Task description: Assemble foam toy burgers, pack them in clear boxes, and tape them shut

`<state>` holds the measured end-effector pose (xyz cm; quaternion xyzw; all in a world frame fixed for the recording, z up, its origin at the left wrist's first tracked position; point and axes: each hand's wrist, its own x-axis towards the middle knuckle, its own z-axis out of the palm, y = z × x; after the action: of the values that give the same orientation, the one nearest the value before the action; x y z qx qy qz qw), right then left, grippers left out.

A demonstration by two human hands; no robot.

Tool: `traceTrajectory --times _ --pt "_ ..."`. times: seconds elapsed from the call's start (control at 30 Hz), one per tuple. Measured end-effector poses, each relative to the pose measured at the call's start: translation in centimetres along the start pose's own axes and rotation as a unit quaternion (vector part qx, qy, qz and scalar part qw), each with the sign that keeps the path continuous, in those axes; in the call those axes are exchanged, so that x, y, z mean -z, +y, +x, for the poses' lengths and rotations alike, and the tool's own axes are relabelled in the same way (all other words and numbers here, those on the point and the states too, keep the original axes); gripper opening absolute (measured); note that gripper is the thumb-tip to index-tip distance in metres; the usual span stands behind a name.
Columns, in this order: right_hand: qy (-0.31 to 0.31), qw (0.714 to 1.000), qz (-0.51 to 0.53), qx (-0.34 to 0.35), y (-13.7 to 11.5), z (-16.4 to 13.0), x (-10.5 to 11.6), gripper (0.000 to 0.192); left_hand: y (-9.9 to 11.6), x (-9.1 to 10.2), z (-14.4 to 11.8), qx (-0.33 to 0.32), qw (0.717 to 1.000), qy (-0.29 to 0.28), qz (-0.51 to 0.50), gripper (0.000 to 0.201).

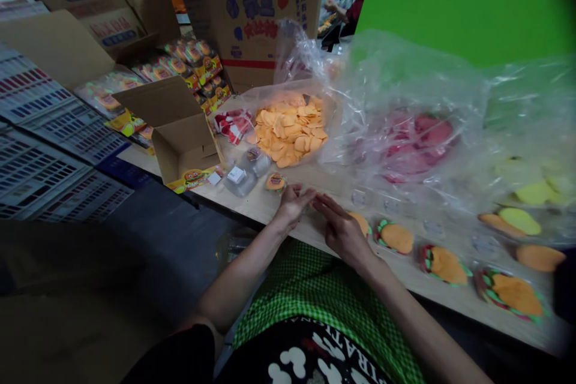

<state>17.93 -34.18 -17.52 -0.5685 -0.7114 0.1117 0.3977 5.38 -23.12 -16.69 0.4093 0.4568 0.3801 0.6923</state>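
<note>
My left hand (292, 203) and my right hand (345, 229) meet over the front edge of the table, fingertips close together. The left thumb and fingers are closed in a pinch. On the right, the fingers press together, pointing left, at a small thing mostly hidden beneath them. Just beyond the left hand sits a burger-shaped candy in a clear pack with a printed label (276, 182). Beside my right hand is an orange-topped candy burger (360, 223), partly covered. Further right along the edge lie more layered burgers, such as this candy burger (394, 236).
An open display box (189, 156) stands left, beside clear plastic packs (246, 175). Behind are a bag of orange pieces (290, 129) and a bag of pink-red pieces (416, 141). Large cartons (265, 12) and stacked crates (49, 150) border the left. Another person works far back.
</note>
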Motion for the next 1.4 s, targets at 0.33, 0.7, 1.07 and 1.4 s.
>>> traceTrajectory --times 0.33,0.7,1.07,1.4 --pt "0.055 0.946 0.135 -0.290 -1.3 1.9 6.7 0.029 1.8 -2.3 -5.1 -0.057 0.981 -0.150 -0.108 0.051" --pt "-0.051 0.956 0.158 -0.242 -0.8 0.6 8.3 0.035 0.6 -3.8 -6.9 -0.086 0.980 -0.154 -0.088 0.049" --pt "-0.010 0.958 0.136 -0.252 -2.5 -0.5 8.0 0.034 1.1 -3.9 -7.9 -0.013 0.981 -0.188 -0.035 0.051" --pt "0.016 0.955 0.160 -0.250 -2.0 -1.6 7.0 0.042 1.2 -4.2 -8.7 0.014 0.986 -0.162 -0.021 0.052"
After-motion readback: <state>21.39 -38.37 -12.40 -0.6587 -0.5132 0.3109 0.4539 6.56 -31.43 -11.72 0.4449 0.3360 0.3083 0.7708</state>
